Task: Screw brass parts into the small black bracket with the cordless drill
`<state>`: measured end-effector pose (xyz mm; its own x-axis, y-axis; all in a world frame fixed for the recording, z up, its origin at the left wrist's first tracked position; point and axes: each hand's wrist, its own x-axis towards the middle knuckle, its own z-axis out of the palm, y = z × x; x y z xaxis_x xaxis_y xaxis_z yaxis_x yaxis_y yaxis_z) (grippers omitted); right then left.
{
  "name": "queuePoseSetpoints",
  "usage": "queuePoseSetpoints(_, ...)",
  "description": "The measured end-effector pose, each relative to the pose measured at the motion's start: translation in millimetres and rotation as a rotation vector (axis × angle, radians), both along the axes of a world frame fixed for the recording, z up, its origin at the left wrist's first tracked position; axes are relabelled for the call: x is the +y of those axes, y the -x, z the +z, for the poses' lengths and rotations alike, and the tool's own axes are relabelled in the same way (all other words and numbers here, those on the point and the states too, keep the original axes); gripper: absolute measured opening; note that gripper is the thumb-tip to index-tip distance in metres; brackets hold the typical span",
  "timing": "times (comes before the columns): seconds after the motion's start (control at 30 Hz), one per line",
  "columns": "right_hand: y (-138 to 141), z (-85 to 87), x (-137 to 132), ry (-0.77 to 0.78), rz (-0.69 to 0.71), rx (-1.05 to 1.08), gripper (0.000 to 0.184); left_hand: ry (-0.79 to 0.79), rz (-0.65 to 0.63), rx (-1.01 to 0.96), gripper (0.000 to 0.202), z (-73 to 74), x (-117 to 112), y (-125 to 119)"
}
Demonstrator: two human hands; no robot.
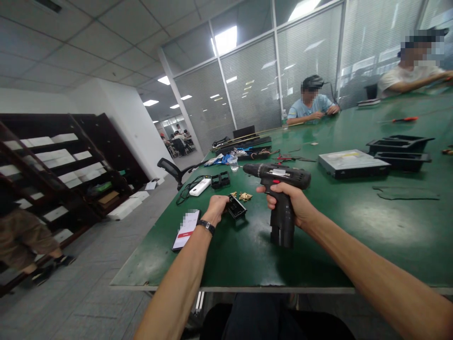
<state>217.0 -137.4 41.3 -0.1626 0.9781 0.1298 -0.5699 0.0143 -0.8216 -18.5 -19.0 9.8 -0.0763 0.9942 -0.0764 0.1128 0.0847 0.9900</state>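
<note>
My right hand (286, 197) is wrapped round the grip of a black cordless drill (283, 177), held above the green table with its bit end pointing left. My left hand (218, 208) grips a small black plastic box-like part (236, 208) by its left side, its open face showing. Just beyond that part lies a small pile of brass-coloured screws (245, 196). A similar black part (221, 180) rests farther back, beside a white power strip (200, 187). To the left of my left wrist lies a phone (186, 230) with its screen lit.
On the right are a flat silver-and-black device (353, 164), black trays (401, 159) and an orange-handled screwdriver (406, 119). Tools and gloves (221, 159) lie at the back left. Two people sit across the green table (329, 255); another person stands at far left near the shelves (53, 156).
</note>
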Motion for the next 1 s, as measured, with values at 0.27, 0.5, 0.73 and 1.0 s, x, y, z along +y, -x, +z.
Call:
queuePoseSetpoints(0.27, 1, 0.7, -1, 0.008, -0.001, -0.005, 0.026, -0.042, -0.039, 0.133, 0.003, 0.3, 1, -2)
queuePoseSetpoints(0.5, 0, -3.1, 3, 0.018, 0.009, -0.012, 0.028, 0.124, -0.207, -0.052, 0.012, 11.8, 0, 15)
queuePoseSetpoints(0.73, 0, -3.1, 2, 0.014, 0.000, -0.020, 0.030, 0.222, -0.397, -0.093, 0.012, 15.6, 6, 26)
queuePoseSetpoints(1.0, 2, -4.5, 4, -0.017, -0.002, 0.001, 0.024, 0.233, -0.374, -0.088, 0.028, 12.5, 11, 31)
